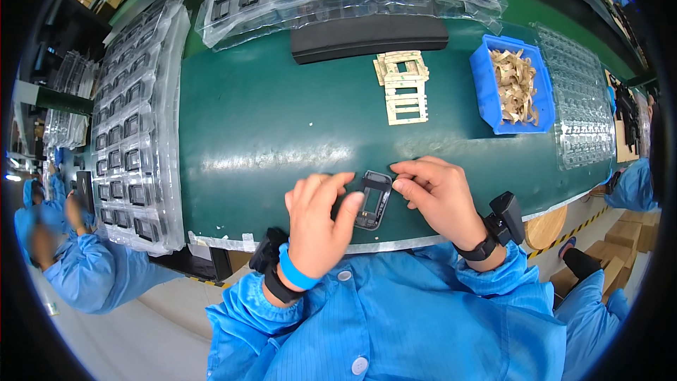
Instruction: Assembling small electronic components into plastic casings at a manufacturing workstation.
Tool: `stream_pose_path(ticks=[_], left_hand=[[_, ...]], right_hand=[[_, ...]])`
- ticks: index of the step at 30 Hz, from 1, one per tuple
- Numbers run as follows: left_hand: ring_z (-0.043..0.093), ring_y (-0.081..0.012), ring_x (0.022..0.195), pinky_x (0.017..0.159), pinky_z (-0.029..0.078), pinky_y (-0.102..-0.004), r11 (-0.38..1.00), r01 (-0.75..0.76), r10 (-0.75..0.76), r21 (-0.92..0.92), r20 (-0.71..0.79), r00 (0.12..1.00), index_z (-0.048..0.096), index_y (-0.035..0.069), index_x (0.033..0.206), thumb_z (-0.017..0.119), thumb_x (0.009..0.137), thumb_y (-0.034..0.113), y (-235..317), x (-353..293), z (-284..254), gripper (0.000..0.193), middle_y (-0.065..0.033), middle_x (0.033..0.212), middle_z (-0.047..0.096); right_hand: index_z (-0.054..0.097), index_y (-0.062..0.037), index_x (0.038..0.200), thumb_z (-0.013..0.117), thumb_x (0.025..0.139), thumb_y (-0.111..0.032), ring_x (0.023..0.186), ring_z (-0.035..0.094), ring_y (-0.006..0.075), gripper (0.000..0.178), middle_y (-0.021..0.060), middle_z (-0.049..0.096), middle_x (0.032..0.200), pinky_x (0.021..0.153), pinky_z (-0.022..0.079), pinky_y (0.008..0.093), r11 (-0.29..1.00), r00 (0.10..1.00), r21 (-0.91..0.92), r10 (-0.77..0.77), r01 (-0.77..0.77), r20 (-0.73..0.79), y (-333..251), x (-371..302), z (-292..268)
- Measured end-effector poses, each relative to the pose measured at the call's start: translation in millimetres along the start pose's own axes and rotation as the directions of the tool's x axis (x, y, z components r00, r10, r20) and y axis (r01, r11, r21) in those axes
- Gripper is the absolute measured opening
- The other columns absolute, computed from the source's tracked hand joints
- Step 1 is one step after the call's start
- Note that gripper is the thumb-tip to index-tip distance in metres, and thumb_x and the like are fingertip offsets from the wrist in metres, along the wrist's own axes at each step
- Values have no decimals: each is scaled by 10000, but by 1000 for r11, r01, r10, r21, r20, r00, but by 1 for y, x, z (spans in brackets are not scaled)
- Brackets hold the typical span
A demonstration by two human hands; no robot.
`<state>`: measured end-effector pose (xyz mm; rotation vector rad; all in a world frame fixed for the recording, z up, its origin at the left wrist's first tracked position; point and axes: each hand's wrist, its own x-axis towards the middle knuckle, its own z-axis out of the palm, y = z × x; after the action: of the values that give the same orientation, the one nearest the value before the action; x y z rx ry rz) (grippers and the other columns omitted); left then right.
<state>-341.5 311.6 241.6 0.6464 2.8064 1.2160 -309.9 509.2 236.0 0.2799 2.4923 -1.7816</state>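
Observation:
A dark grey plastic housing (pixel 373 200), shaped like a small handheld device with a rectangular window, lies on the green mat in front of me. Its face shows a black strip across the upper part. My left hand (pixel 319 215) is at its left side, thumb by the edge and fingers curved apart, gripping nothing that I can see. On the other side, my right hand (pixel 438 194) has thumb and forefinger brought close together beside the housing's upper right corner. Whatever tiny thing they pinch is too small to make out.
Cream adhesive backing sheets (pixel 405 89) with cut-outs lie ahead. A blue bin (pixel 486 92) holds peeled paper strips. Clear trays of black frames stand left (pixel 134 127) and at the back (pixel 338 3), behind a long black block (pixel 367 39). Another clear tray (pixel 582 99) lies right.

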Motion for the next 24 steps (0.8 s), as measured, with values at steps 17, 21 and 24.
stream_pose_path(ticks=[17,21,24], left_hand=[[528,-203,849,798,351,-334,997,-59,59,57,5,998,731,80,937,735,797,111,-6,23,15,143,-19,848,599],[545,-204,819,779,351,-334,987,-131,136,96,-39,990,726,78,918,740,787,100,-8,21,20,133,-14,837,628],[557,-203,802,762,350,-333,982,-154,161,106,-62,985,723,76,911,743,780,89,-9,20,21,133,-13,838,647]], right_hand=[[711,-46,886,733,809,-149,645,626,281,130,100,626,772,581,502,368,963,985,-240,-147,120,-95,-3,7,18],[707,-50,874,725,813,-137,637,623,287,108,102,619,762,568,499,378,964,983,-234,-154,127,-97,-3,8,19],[705,-50,858,720,812,-124,631,620,287,88,104,614,752,560,494,377,978,993,-188,-102,88,-66,-6,9,15]])
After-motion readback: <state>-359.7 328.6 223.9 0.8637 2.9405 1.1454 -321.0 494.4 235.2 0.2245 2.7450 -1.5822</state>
